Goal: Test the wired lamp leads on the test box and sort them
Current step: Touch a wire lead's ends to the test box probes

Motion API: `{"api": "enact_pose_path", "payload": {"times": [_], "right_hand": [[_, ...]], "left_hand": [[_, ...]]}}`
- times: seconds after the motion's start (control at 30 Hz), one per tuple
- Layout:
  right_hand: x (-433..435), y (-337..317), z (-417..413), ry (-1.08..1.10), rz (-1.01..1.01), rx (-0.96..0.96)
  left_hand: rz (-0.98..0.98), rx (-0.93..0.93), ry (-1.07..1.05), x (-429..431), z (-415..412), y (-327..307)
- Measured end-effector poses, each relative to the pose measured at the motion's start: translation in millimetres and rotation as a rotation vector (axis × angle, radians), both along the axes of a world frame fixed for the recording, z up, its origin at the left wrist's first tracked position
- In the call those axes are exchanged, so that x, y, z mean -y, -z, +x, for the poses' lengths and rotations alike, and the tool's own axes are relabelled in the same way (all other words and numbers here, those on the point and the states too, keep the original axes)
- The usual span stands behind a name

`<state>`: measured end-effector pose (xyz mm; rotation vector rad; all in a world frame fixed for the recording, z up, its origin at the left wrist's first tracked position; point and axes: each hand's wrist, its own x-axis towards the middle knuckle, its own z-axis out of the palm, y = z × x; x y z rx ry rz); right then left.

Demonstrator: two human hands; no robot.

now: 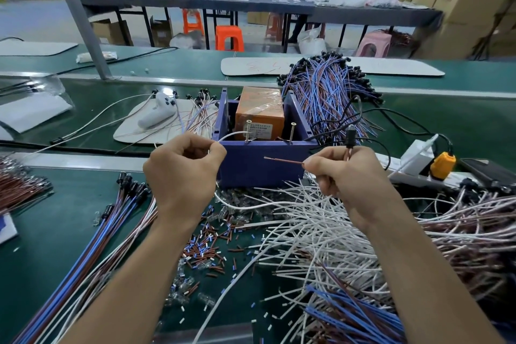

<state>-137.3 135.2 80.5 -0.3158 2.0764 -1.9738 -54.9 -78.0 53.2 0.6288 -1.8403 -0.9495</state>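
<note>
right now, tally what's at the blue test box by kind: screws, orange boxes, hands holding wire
screws: 2
orange box: 1
hands holding wire: 2, left hand on white wire, right hand on brown wire
total: 5

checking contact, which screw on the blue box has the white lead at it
The left screw: the white lead from the left hand reaches it; the right screw stands bare.

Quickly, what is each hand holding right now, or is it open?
Left hand: closed, pinching the white wire.
Right hand: closed, pinching the brown wire.
</note>
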Motion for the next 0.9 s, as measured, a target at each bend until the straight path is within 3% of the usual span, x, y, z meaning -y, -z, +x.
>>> {"api": "enact_pose_path", "payload": {"times": [0.2,0.43,0.6,0.67,0.77,0.83,0.9], "right_hand": [[2.0,3.2,-4.3,0.152,-0.078,-0.029],[0.3,4.9,-7.5,0.338,-0.027,-0.091],[-12.0,-13.9,7.4,-0.083,0.046,-0.059],[-17.0,-19.9,15.6,-0.09,0.044,-0.075],[-25.7,-24.7,27.8,-0.049,0.008,-0.071],[-33.6,-27.4,36.0,-0.09,0.072,-0.071],[-40.7,-31.0,43.4,-0.191,0.161,-0.035]], "left_hand": [[-0.012,0.016,-0.039,-1.3,-0.3,0.9],[-0.013,0.009,-0.04,-2.2,0.0,0.5],[0.033,-0.083,-0.014,-0.9,1.7,-11.9],[0.062,-0.1,0.054,-2.2,5.3,-26.4],[-0.015,0.188,0.108,-2.9,10.7,-45.3],[-0.119,0.485,0.103,-4.4,18.4,-53.2],[-0.198,0.619,0.09,-8.7,30.6,-55.1]]}}
